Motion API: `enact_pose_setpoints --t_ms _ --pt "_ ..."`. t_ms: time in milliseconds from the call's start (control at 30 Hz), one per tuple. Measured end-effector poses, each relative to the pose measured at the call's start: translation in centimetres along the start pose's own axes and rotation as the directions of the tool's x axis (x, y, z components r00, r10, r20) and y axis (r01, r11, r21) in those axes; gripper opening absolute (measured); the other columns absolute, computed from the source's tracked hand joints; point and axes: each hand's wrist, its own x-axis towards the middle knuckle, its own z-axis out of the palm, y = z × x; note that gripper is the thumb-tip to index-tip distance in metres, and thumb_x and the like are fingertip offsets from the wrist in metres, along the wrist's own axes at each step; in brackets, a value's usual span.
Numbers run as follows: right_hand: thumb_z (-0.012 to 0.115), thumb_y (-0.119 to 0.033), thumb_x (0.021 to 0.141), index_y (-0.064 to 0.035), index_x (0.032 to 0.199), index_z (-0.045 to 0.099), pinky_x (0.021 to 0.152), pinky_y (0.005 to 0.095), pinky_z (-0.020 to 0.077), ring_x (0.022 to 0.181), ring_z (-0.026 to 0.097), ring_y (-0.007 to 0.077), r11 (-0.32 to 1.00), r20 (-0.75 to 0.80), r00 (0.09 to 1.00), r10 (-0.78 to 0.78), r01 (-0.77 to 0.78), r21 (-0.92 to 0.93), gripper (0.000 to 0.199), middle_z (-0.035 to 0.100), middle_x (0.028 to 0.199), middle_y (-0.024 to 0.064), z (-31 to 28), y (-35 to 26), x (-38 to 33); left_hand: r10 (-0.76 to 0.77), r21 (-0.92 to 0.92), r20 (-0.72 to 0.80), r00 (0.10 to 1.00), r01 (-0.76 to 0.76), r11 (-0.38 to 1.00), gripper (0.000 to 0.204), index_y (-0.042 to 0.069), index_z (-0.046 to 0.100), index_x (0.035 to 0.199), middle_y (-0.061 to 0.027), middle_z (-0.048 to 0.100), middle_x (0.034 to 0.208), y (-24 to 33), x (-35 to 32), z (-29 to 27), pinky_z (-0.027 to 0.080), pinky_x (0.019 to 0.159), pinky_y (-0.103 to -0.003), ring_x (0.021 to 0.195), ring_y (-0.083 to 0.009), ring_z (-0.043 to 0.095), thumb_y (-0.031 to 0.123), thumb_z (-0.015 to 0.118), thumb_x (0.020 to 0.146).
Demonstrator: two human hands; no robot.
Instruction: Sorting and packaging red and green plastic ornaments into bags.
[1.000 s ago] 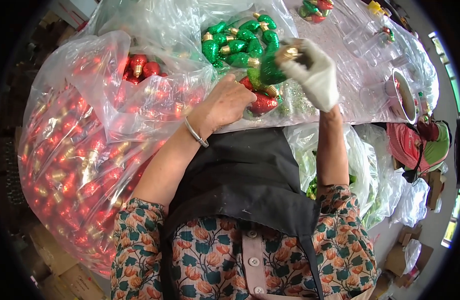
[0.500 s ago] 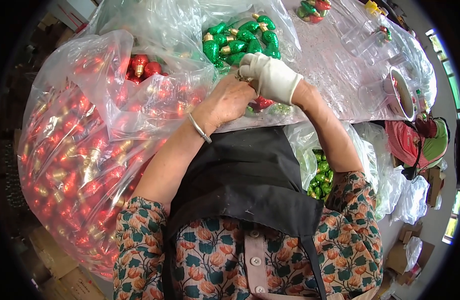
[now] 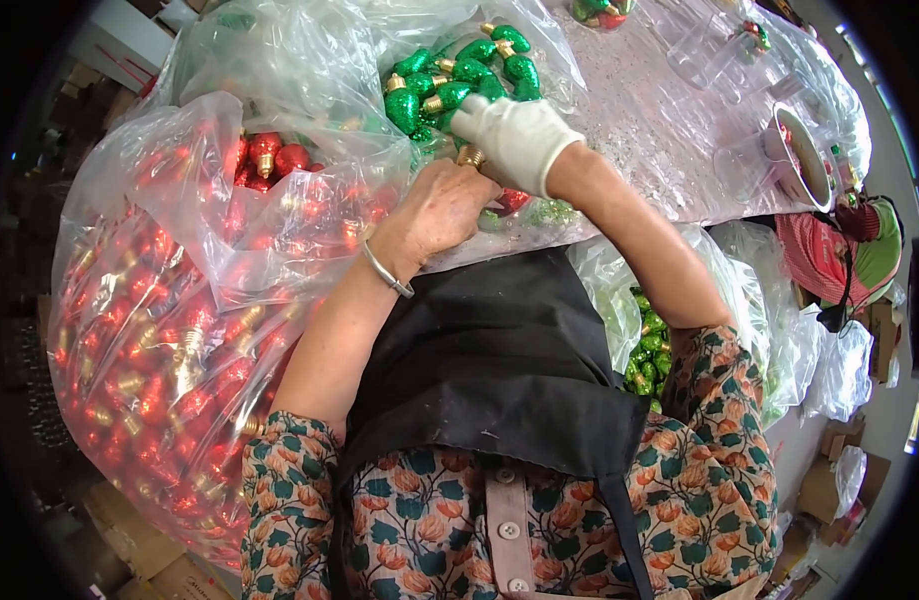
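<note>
My left hand (image 3: 447,208), bare and with a silver bangle at the wrist, is closed around a bulb-shaped ornament whose gold cap (image 3: 469,157) sticks up above the fingers; its body is hidden. A red glitter ornament (image 3: 512,202) shows beside those fingers, at the table's near edge. My right hand (image 3: 519,145), in a white glove, reaches with outstretched fingers to the near side of a pile of green glitter bulb ornaments (image 3: 471,72) with gold caps. Its fingertips overlap the nearest green bulbs, and its thumb side is partly hidden.
A large clear plastic bag (image 3: 169,330) of red bulb ornaments bulges on the left. Clear cups (image 3: 744,170) and a white tub (image 3: 804,160) stand at the right. Another bag of green ornaments (image 3: 651,350) lies below the table edge. A person (image 3: 844,250) is at the far right.
My gloved right hand has moved apart from my left hand, leftward to the green ornaments. The gold cap in my left hand now shows more plainly. The whole view has shifted slightly.
</note>
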Motion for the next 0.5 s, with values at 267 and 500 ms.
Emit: enact_pose_setpoints --t_ms 267,500 --pt "0.058 -0.026 0.084 -0.0026 0.101 0.059 0.075 0.0452 0.0512 0.089 0.064 0.0357 0.918 -0.187 0.969 0.164 -0.08 0.389 0.029 0.06 0.098 0.0204 -1.8 1.5 -2.3 -0.004 -0.047 0.069 0.998 0.008 0.999 0.018 0.008 0.066 0.084 -0.0126 0.066 0.08 0.0 0.0 -0.4 0.049 0.07 -0.042 0.082 -0.0303 0.064 0.002 0.059 0.068" --pt "0.053 -0.027 0.087 -0.0008 0.098 0.059 0.073 0.0446 0.051 0.083 0.064 0.0388 0.882 0.01 0.953 0.301 -0.283 0.377 0.029 0.064 0.088 0.0241 -0.7 0.8 -0.6 0.065 -0.059 -0.053 0.996 -0.068 0.996 0.012 0.006 0.062 0.079 -0.0119 0.064 0.077 0.5 0.0 -0.3 0.049 0.068 -0.042 0.08 -0.0307 0.063 0.001 0.057 0.069"
